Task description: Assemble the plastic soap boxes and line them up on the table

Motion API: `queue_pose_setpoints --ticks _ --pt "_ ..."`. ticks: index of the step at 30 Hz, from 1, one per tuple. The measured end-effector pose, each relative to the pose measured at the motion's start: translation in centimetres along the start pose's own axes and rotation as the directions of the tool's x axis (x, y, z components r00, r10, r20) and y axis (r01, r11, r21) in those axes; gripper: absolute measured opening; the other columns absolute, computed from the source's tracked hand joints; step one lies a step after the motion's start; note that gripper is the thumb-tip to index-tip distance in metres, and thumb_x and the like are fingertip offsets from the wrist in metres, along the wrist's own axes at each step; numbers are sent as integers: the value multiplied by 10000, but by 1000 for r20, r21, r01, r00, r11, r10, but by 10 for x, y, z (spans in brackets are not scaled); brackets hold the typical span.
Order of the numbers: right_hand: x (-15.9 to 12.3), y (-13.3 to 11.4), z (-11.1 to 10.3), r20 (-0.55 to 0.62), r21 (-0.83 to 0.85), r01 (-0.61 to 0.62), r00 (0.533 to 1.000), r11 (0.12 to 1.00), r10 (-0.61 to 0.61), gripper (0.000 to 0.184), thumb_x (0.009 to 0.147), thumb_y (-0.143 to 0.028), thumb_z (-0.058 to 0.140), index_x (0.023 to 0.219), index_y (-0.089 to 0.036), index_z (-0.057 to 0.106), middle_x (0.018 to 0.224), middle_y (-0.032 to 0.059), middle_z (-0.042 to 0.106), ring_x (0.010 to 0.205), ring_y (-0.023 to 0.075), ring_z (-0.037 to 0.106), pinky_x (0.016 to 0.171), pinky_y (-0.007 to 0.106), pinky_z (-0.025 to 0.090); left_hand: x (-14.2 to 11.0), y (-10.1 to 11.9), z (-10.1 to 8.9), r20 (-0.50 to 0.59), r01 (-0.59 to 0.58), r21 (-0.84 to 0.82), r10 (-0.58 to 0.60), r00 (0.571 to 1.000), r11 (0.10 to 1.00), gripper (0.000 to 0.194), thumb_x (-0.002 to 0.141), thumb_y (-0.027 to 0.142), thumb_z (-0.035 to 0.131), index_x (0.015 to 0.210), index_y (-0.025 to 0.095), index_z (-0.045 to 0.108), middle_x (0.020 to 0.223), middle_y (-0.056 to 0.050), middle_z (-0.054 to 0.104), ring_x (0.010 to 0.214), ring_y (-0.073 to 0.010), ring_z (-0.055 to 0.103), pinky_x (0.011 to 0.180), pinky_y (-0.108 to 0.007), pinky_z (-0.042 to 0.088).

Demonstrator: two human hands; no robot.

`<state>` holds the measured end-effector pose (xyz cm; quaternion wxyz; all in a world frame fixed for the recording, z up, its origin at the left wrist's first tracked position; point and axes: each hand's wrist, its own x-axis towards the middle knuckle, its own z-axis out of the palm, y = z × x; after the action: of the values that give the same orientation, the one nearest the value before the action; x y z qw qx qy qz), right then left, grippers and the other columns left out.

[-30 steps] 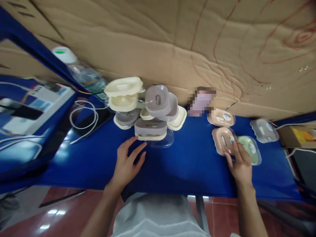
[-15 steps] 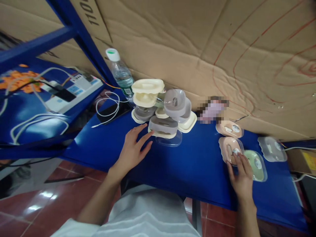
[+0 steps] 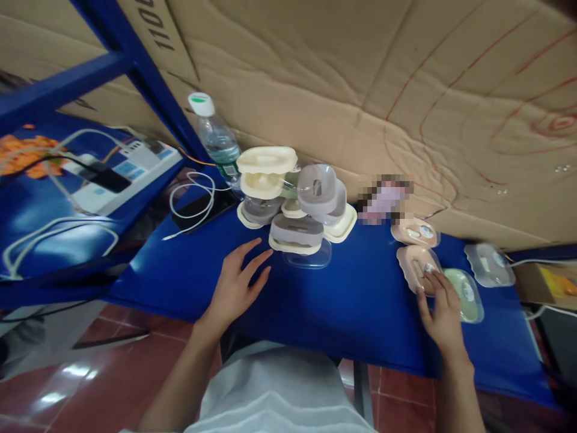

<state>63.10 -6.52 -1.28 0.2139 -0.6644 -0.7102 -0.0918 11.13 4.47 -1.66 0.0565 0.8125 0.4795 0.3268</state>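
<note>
My left hand [image 3: 234,285] hovers over the blue table with fingers spread and nothing in it. Just beyond its fingertips lies a grey soap dish [image 3: 297,230] on a cream base, with a clear lid [image 3: 311,255] beside it. Behind these, cream soap dishes [image 3: 265,159] and grey ones [image 3: 318,186] are piled up. On the right, my right hand [image 3: 444,310] has its fingertips and thumb on the near edge of a pink soap dish [image 3: 415,264] under a clear cover. A green soap dish [image 3: 469,294] lies against its right side, partly behind the fingers.
A water bottle [image 3: 219,141] stands behind the pile. Left of it lies a dark phone [image 3: 202,213] with a white cable. Another pink dish [image 3: 412,231] and a clear-covered dish [image 3: 489,264] lie at the right. Cardboard [image 3: 315,72] walls off the back.
My left hand has drawn back slightly from the grey soap dish, toward me. My right hand stays at the pink soap dish. The whole view has shifted a little.
</note>
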Motion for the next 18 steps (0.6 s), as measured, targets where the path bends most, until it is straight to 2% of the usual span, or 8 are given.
queue_pose_setpoints --ticks 8,12,18 --pt "11 -11 5 -16 -90 -123 992 988 122 662 1014 -515 685 1583 -224 514 1573 205 561 1447 393 562 1156 610 514 -3 -3 4 11 -7 -40 8 1000 999 408 1016 231 649 1421 281 654 1526 -154 594 1371 -349 625 1119 -543 555" --pt "17 -10 4 22 -135 -83 996 987 87 573 1027 -474 676 1553 -270 572 1541 147 624 1438 368 583 1180 573 496 -4 -2 1 18 -8 -35 9 1000 999 399 1019 219 649 1416 266 647 1527 -166 583 1382 -353 612 1117 -550 552" --pt "16 -1 -6 95 -78 -32 995 996 39 552 1024 -470 666 1533 -272 591 1525 128 639 1412 357 599 1175 572 496 -8 -5 0 44 -16 -42 18 999 999 405 1017 206 660 1418 268 640 1540 -156 568 1394 -341 601 1139 -533 538"
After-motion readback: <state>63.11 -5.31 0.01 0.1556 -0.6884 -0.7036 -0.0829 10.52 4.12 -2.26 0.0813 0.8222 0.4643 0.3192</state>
